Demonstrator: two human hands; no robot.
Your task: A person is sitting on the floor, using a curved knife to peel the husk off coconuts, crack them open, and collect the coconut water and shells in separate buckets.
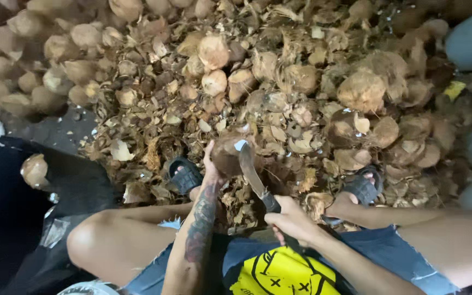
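I look straight down at a seated person's bare knees, denim shorts and a yellow shirt. My left hand [210, 166], at the end of a tattooed forearm, is wrapped around the near side of a brown coconut [228, 154], gripping it low between the two feet. My right hand [289, 219] is clenched around the dark handle of a heavy knife [251, 172], whose curved blade rises up and to the left so that its pale tip touches the top of the coconut. Each foot wears a dark sandal, the left sandal [185, 175] just beside the coconut and the right sandal [364, 187] well apart to the other side. Beyond the feet spreads a deep litter of husk scraps [279, 131]. Whole unhusked coconuts [45, 60] are heaped at the upper left. A black sheet [6, 218] covers the ground at the lower left
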